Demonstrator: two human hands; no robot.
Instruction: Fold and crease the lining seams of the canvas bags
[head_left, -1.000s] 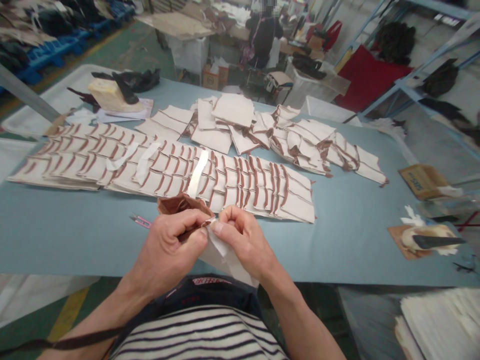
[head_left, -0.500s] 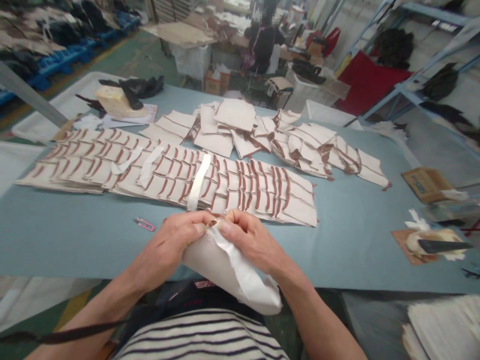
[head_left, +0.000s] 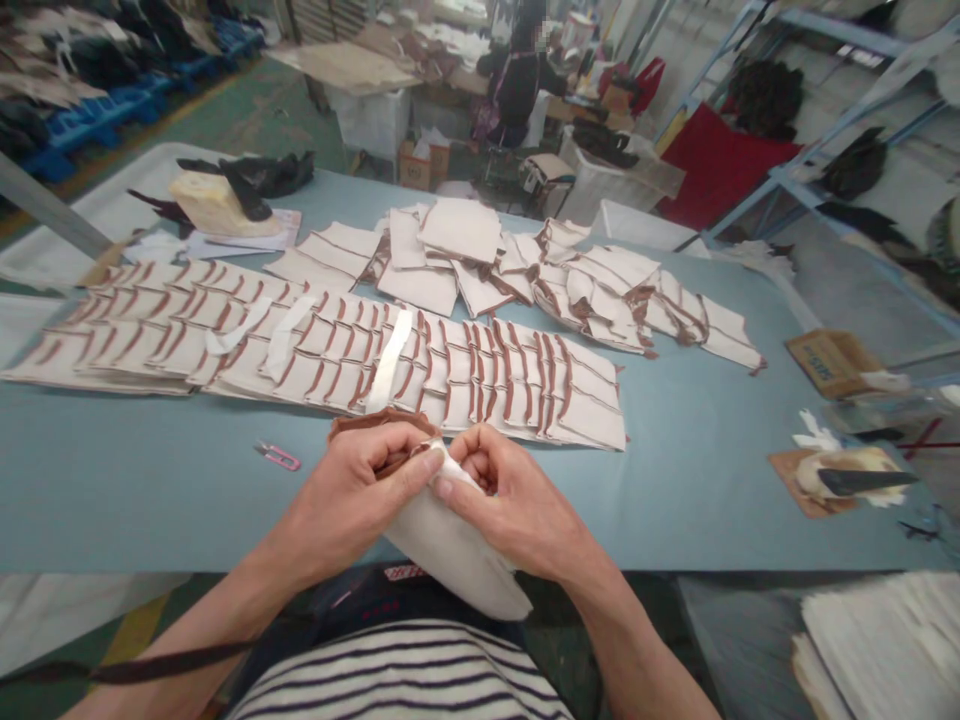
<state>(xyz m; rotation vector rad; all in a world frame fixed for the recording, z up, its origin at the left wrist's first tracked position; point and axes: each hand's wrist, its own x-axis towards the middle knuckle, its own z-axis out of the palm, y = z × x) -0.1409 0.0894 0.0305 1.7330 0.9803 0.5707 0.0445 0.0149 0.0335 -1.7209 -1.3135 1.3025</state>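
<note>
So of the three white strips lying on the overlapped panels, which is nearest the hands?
The rightmost strip: its lower end sits just beyond the left hand. The middle strip and curved leftmost strip both lie farther left.

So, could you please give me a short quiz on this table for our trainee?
1. True or false: the pink snips lie on the table.
2. What lies across the overlapping row of pale pieces: a) white strips, b) a red cloth, c) a cardboard box?
3. How many hands hold the brown-and-white piece?

Key: 1. true; 2. a; 3. two, the left hand and the right hand.
</note>
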